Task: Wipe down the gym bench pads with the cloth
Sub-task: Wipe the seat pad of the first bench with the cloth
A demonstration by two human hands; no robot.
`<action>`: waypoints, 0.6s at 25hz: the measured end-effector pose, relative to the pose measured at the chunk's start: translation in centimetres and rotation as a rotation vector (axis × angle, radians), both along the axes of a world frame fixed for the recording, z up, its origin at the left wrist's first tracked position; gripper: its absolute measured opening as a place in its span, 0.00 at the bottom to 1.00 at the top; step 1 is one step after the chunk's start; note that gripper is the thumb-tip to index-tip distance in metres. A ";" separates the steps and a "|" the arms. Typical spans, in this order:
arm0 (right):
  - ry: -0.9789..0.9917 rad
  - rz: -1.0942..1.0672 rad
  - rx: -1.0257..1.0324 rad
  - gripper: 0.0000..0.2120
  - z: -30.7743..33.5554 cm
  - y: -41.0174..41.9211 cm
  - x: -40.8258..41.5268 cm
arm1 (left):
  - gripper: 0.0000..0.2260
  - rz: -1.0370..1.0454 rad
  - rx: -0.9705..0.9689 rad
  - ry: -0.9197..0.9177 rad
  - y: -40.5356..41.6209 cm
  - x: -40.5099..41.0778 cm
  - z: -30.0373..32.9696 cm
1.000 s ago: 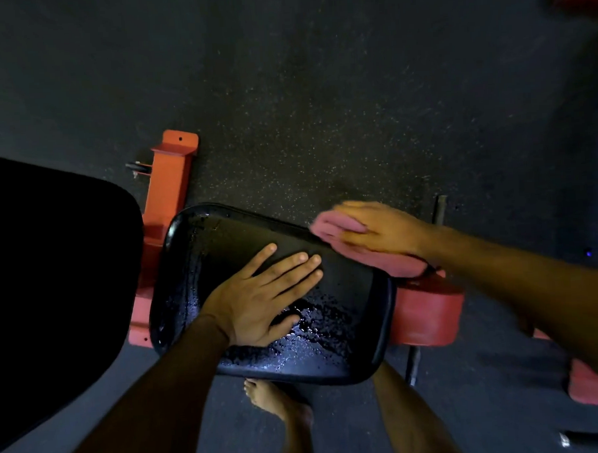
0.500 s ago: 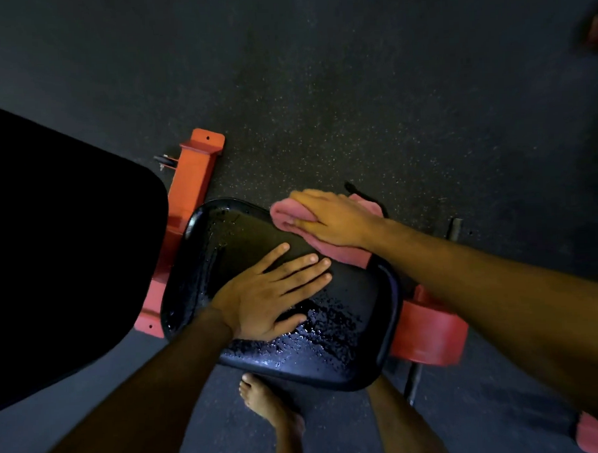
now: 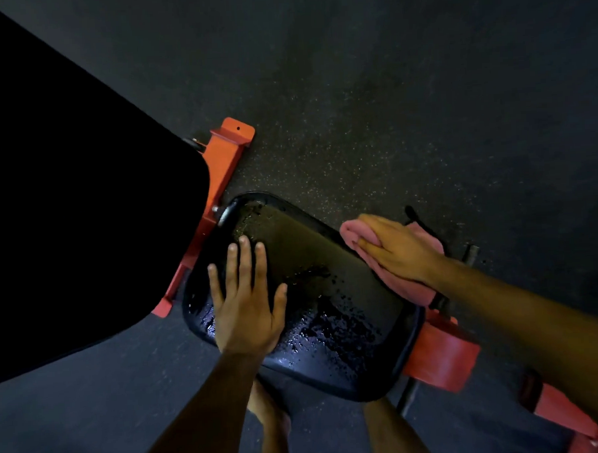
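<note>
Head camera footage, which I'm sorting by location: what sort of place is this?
Most likely a gym. A black padded bench seat sits on an orange steel frame, over dark speckled rubber flooring. The right hand presses a pink cloth on the seat's edge.
</note>
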State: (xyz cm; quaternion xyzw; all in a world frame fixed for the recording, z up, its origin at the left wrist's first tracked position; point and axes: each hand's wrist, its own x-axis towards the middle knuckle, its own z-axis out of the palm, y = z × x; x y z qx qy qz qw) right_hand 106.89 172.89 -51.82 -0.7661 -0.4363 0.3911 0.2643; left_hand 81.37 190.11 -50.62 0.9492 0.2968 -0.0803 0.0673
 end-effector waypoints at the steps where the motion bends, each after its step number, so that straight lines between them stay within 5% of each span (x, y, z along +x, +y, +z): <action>1: 0.010 0.016 0.005 0.20 0.2 0.6 0.3 | 0.32 0.003 0.001 0.000 0.1 -0.2 0.0; 7: 0.097 -0.356 0.163 0.22 3.3 4.1 3.8 | 0.33 -0.015 -0.016 0.026 0.5 -0.3 -0.1; 11: 0.144 0.083 0.055 0.21 1.3 8.1 0.2 | 0.34 -0.030 0.011 0.015 0.5 -0.5 -0.4; 15: 0.072 0.113 0.044 0.17 0.7 10.1 -0.1 | 0.35 -0.037 -0.001 -0.003 0.4 -0.6 -0.7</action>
